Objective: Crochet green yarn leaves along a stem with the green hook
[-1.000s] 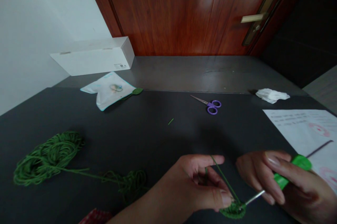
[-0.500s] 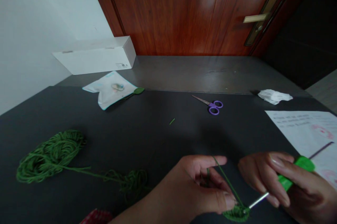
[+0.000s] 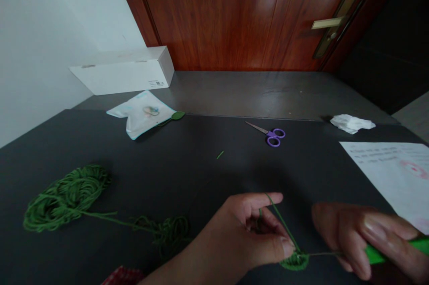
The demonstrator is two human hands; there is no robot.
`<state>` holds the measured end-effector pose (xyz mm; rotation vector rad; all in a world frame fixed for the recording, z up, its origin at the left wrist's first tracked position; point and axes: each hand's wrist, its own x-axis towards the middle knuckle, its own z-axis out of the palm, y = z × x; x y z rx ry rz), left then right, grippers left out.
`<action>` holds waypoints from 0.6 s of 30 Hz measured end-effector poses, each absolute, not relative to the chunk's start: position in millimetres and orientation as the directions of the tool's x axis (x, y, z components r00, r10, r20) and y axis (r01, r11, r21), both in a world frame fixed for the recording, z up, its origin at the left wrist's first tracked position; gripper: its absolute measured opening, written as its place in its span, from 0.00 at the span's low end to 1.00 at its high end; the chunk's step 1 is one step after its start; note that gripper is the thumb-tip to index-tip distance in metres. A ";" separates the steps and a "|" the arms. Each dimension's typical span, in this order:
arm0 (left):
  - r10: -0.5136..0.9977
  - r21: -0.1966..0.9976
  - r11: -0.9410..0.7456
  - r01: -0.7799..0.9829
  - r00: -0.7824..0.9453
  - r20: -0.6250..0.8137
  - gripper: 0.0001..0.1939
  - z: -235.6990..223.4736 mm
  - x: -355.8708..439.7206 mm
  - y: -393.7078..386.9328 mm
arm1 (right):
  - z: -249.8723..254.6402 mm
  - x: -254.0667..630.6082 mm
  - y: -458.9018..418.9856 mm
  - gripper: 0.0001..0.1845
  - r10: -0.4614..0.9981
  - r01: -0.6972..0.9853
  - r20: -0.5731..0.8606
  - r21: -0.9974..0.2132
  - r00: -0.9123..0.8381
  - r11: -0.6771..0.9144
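My left hand (image 3: 251, 231) pinches a small round piece of green crochet (image 3: 295, 260) between thumb and fingers. A strand of green yarn (image 3: 282, 220) runs from that piece up over my raised index finger. My right hand (image 3: 362, 236) grips a crochet hook by its green handle (image 3: 377, 254). The hook's thin metal shaft (image 3: 323, 253) points left, and its tip meets the right edge of the crochet piece. To the left lies a skein of green yarn (image 3: 69, 195), with a looser tangle (image 3: 172, 231) nearer my left forearm.
Purple-handled scissors (image 3: 273, 135) and a short green yarn scrap (image 3: 220, 154) lie mid-table. A white pouch (image 3: 142, 117) with a green leaf piece (image 3: 178, 115) and a white box (image 3: 124, 75) stand back left. A printed sheet (image 3: 385, 169) and crumpled tissue (image 3: 350, 123) are at right.
My right hand has moved right and slightly down, and the hook has swung from slanted to nearly level. My left hand and the crochet piece have shifted slightly left and up.
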<state>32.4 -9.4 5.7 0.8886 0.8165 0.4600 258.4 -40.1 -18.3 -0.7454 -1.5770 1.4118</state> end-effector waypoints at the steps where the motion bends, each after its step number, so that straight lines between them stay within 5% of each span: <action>1: 0.655 0.826 0.563 -0.015 0.618 -0.435 0.34 6.5 32.3 -8.5 | -19.0 259.3 -40.1 0.24 0.858 -0.085 0.248 -0.968 -0.450 0.235; 9: 0.683 0.862 0.502 0.065 0.581 -0.442 0.34 14.7 32.7 -7.0 | -14.8 242.2 -50.4 0.23 0.921 0.128 0.309 -0.930 -0.238 0.345; 18: 0.770 0.920 0.378 0.102 0.518 -0.374 0.29 12.8 32.1 -6.7 | -8.0 233.3 -51.1 0.25 0.891 0.247 0.391 -0.862 -0.231 0.442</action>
